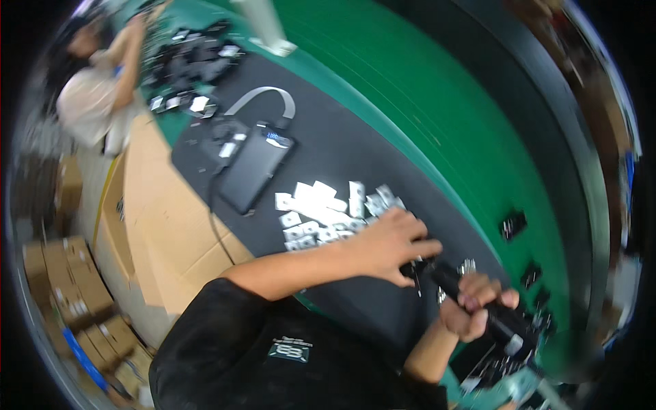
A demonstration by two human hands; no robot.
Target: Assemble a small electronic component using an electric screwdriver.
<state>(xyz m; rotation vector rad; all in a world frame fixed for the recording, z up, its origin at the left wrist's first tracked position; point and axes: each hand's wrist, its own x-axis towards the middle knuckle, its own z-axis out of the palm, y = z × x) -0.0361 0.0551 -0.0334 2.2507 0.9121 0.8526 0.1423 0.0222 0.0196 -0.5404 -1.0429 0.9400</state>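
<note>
My right hand (471,307) is wrapped round a thick black electric screwdriver (504,326), which slants across the work mat with its front end toward my left hand. My left hand (391,244) pinches a small black part (414,268) close to the screwdriver's front end; fingers and blur hide most of that part. Left of this hand, many small white pieces (318,212) with dark spots lie spread on the dark mat (328,147). Some small silvery screws or pins (467,266) sit just beyond the right hand.
A black box with a lit display (256,167) and a grey strap (283,102) lies on the mat. Black parts are heaped (195,58) near a co-worker (92,96). A green belt (417,102) carries more black parts (512,224). Cardboard (157,212) borders the left.
</note>
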